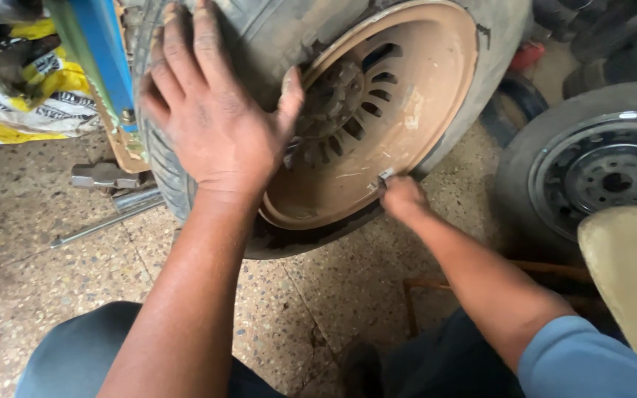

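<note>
Near the top middle of the view, a worn tyre (473, 88) on a dusty tan wheel (414, 96) stands tilted on the speckled stone floor (38, 250), its lower edge touching the ground just ahead of the person's knees. Spread flat with fingers apart, the left hand (211, 110) presses on the tyre's tread and sidewall at the upper left, the thumb reaching toward the slotted centre of the wheel. Lower down, the right hand (402, 197) is closed together at the bottom rim of the wheel, pinching a small silvery metal piece (385, 176) that sits right at the rim's edge; what that piece is cannot be told. Behind the left hand a blue post (101, 51) rises beside the tyre, with a brown bracket and a bolt at its foot. Left of that lie a yellow and white sack (38, 103), a grey metal hammer head (101, 175) and a long thin steel bar (105, 225) on the floor. To the right, well apart from the hands, a second tyre with a dark steel wheel (602, 169) leans nearby, and a pale cushion-like pad (632, 273) shows at the right edge. Dark grey trousers and a blue sleeve (584, 365) fill the bottom of the view.
</note>
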